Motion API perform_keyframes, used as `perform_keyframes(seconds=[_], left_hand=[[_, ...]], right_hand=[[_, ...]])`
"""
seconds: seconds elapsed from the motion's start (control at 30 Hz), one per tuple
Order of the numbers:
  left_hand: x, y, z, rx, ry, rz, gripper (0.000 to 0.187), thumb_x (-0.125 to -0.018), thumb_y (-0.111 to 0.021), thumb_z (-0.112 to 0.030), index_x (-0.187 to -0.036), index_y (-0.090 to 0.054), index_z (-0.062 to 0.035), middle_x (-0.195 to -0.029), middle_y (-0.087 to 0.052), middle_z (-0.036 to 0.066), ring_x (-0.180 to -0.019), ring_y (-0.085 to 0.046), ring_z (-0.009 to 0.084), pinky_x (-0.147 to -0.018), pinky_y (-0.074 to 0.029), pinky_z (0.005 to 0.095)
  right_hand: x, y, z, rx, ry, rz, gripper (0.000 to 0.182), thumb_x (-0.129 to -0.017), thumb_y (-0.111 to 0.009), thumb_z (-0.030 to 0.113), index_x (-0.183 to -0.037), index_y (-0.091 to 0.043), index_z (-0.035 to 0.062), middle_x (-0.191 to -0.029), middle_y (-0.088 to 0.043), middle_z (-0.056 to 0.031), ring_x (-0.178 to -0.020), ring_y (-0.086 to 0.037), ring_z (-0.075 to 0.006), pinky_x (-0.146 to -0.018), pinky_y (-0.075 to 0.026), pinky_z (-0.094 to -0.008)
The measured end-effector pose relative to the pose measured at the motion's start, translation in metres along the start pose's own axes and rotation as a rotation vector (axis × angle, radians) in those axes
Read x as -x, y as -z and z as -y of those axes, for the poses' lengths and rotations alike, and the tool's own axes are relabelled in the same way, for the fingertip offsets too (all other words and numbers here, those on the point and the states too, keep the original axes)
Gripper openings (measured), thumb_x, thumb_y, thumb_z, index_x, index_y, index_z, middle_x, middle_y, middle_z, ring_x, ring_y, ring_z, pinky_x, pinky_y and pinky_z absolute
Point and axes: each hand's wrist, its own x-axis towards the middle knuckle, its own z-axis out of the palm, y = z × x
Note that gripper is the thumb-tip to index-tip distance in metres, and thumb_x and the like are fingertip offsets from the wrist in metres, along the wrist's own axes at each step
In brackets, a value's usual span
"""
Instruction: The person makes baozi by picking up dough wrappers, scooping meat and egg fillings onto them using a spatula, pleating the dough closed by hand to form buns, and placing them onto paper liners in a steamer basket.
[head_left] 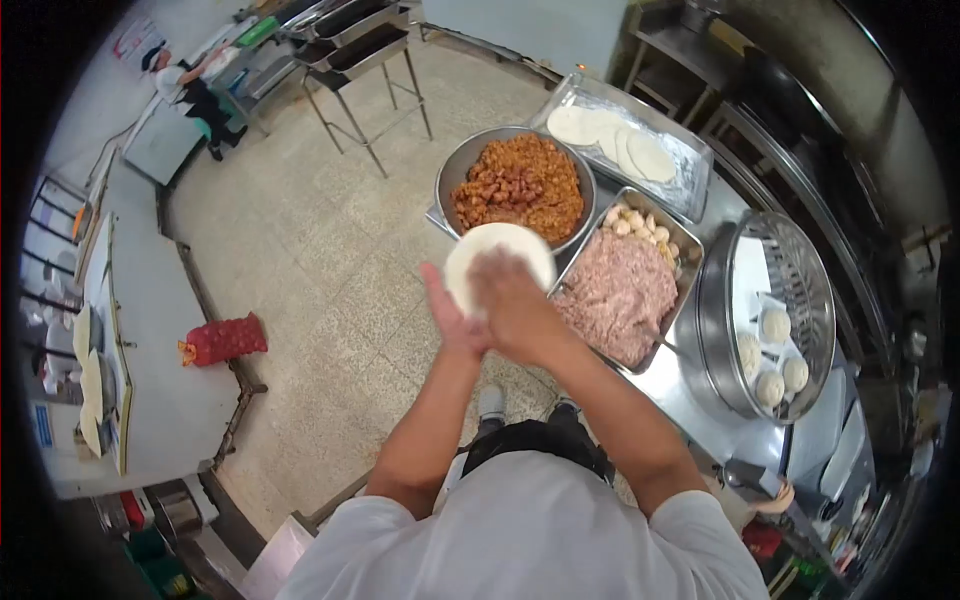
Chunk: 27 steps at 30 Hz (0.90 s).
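Note:
A round, flat dough wrapper [492, 238] lies across my left hand [455, 322], which supports it from below with the thumb out at the side. Over the dough is my right hand [517, 308], its fingers smeared by motion against the upper face. Just beyond the wrapper stands a steel bowl [441, 190] of reddish-brown chunky filling [520, 185]. To the right, a rectangular steel pan [692, 240] holds pink minced meat [625, 285] and pale round pieces [640, 225] at its far end. A metal utensil handle [662, 342] sticks out of the meat.
A tray [690, 190] of flat dough rounds [645, 157] is at the back right. Filled buns [775, 325] sit in a round steamer [745, 400]. On the floor lies a red net sack [225, 340]. Another person [185, 90] works at the far-left counter.

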Motion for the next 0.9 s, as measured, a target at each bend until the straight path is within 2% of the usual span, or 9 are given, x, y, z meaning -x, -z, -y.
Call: perform_keyframes(seconds=[0.1,0.2,0.33,0.4,0.47,0.57,0.63,0.73,0.9], left_hand=[[0.036,0.012,-0.044,-0.040,-0.186,-0.031,0.096,-0.090,-0.034,-0.078,-0.148,-0.039,-0.0019,-0.150,-0.044,0.020,-0.137,-0.043,0.0403,-0.115,-0.033,0.0562],[0.061,0.023,-0.091,-0.056,-0.182,-0.105,0.096,-0.091,-0.032,-0.078,-0.148,-0.038,-0.0015,-0.151,-0.043,0.020,-0.137,-0.043,0.0411,-0.115,-0.033,0.0576],[0.079,0.028,-0.111,-0.184,-0.009,-0.152,0.095,-0.090,-0.035,-0.078,-0.150,-0.036,-0.0039,-0.151,-0.043,0.019,-0.136,-0.044,0.0415,-0.112,-0.035,0.0607],[0.086,-0.004,-0.094,-0.123,-0.088,-0.088,0.093,-0.090,-0.039,-0.076,-0.150,-0.036,-0.0058,-0.152,-0.043,0.019,-0.136,-0.045,0.0415,-0.110,-0.037,0.0616],[0.084,-0.005,-0.089,-0.063,-0.177,-0.036,0.091,-0.090,-0.042,-0.075,-0.151,-0.036,-0.0078,-0.152,-0.042,0.018,-0.135,-0.045,0.0416,-0.108,-0.039,0.0624],[0.066,0.016,-0.097,-0.334,0.014,-0.189,0.094,-0.087,-0.040,-0.079,-0.153,-0.033,-0.0131,-0.156,-0.036,0.017,-0.136,-0.045,0.0409,-0.111,-0.036,0.0638],[0.062,0.008,-0.088,-0.179,0.219,0.254,0.092,-0.087,-0.048,-0.075,-0.153,-0.032,-0.0125,-0.156,-0.036,0.017,-0.137,-0.043,0.0410,-0.111,-0.035,0.0628],[0.072,-0.020,-0.056,0.024,-0.127,0.156,0.090,-0.088,-0.052,-0.071,-0.153,-0.032,-0.0122,-0.156,-0.037,0.018,-0.138,-0.042,0.0410,-0.112,-0.035,0.0622],[0.077,-0.008,-0.065,-0.266,-0.067,-0.006,0.093,-0.087,-0.053,-0.072,-0.153,-0.032,-0.0099,-0.155,-0.038,0.018,-0.139,-0.041,0.0407,-0.112,-0.034,0.0623]], right_hand=[[0.017,0.004,0.028,-0.423,0.153,0.247,0.045,-0.085,-0.071,0.030,-0.118,-0.066,0.0004,-0.137,-0.056,-0.0215,-0.133,-0.048,-0.0363,-0.113,-0.035,-0.0444],[0.047,0.028,0.010,-0.502,-0.083,0.152,0.037,-0.087,-0.069,0.030,-0.111,-0.069,0.0021,-0.128,-0.063,-0.0188,-0.126,-0.053,-0.0348,-0.108,-0.039,-0.0466],[0.125,0.052,-0.063,0.308,-0.351,0.096,0.031,-0.088,-0.064,0.028,-0.110,-0.068,0.0058,-0.114,-0.066,-0.0161,-0.108,-0.062,-0.0323,-0.091,-0.047,-0.0471],[0.160,0.076,-0.072,0.543,-0.643,0.313,0.026,-0.088,-0.063,0.024,-0.107,-0.067,0.0077,-0.107,-0.066,-0.0135,-0.106,-0.062,-0.0309,-0.089,-0.046,-0.0441],[0.193,0.082,-0.088,0.563,-0.698,0.361,0.024,-0.088,-0.061,0.023,-0.106,-0.067,0.0078,-0.104,-0.065,-0.0120,-0.102,-0.064,-0.0315,-0.087,-0.048,-0.0449],[0.211,0.067,-0.101,0.573,-0.709,0.407,0.020,-0.091,-0.057,0.021,-0.103,-0.067,0.0080,-0.100,-0.064,-0.0106,-0.092,-0.066,-0.0314,-0.080,-0.052,-0.0462],[0.206,0.070,-0.108,0.554,-0.616,0.423,0.021,-0.094,-0.050,0.018,-0.100,-0.067,0.0070,-0.099,-0.065,-0.0136,-0.081,-0.069,-0.0302,-0.067,-0.057,-0.0464],[0.198,0.094,-0.122,0.509,-0.557,0.525,0.022,-0.094,-0.050,0.018,-0.099,-0.068,0.0057,-0.094,-0.067,-0.0157,-0.083,-0.070,-0.0310,-0.068,-0.057,-0.0460],[0.182,0.194,-0.113,0.552,-0.623,0.553,0.023,-0.091,-0.050,0.016,-0.099,-0.068,0.0036,-0.093,-0.070,-0.0153,-0.078,-0.070,-0.0356,-0.073,-0.056,-0.0468]])
